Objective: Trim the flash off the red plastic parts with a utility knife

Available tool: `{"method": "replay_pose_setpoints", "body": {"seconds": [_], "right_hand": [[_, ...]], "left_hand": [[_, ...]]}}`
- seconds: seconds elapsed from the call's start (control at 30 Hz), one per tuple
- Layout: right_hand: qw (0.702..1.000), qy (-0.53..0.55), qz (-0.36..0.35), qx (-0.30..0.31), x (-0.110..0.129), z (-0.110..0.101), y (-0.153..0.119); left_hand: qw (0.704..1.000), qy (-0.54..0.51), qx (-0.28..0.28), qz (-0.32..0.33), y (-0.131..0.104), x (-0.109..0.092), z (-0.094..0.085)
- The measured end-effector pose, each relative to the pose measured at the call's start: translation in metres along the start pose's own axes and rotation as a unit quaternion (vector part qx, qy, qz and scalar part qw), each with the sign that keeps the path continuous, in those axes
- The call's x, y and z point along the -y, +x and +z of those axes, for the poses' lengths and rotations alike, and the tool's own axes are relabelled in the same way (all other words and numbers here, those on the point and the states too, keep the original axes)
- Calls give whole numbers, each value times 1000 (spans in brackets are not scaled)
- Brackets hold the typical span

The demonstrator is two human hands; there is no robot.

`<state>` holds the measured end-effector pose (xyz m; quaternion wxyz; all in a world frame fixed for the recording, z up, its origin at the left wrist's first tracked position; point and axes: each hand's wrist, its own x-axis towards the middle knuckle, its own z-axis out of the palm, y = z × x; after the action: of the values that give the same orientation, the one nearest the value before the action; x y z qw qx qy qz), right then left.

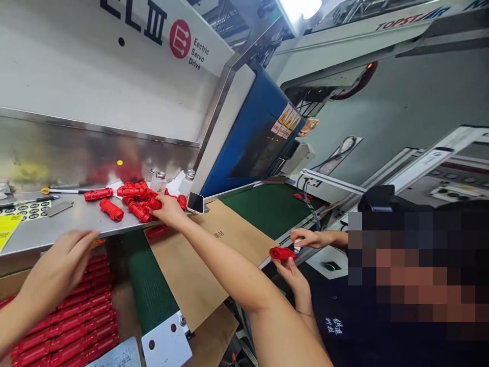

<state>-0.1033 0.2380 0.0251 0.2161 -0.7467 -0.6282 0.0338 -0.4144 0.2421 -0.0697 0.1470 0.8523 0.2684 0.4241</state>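
Note:
My right hand [170,211] reaches across to a pile of red ribbed plastic tubes [132,191] on the metal shelf. Its fingers close round one red plastic tube [153,203] at the pile's right side. Nearer to me, one loose red tube [111,209] lies apart from the heap. My left hand [63,265] is raised above the box at lower left, fingers stretched out, slightly blurred, with nothing visible in them. Below it, red tubes [82,323] lie in neat rows in the box.
A phone [196,202] and two small bottles [187,181] stand beside the pile. Cardboard [214,244] lies over the green conveyor belt [252,204]. At right, a co-worker's hands [296,278] hold a red part [281,253]. A metal ruler-like plate [60,208] lies on the shelf.

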Motion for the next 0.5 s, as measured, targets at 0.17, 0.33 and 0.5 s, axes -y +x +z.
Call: {"method": "replay_pose_setpoints", "body": {"seconds": [0.17, 0.33, 0.5], "right_hand": [[998, 60, 7, 14, -2, -5, 2], [991, 134, 6, 5, -15, -6, 6], [960, 277, 22, 14, -29, -2, 10]], "left_hand": [[978, 138, 127, 94, 107, 13, 24], [985, 103, 130, 42, 127, 11, 16], [987, -59, 39, -141, 112, -19, 22]]}}
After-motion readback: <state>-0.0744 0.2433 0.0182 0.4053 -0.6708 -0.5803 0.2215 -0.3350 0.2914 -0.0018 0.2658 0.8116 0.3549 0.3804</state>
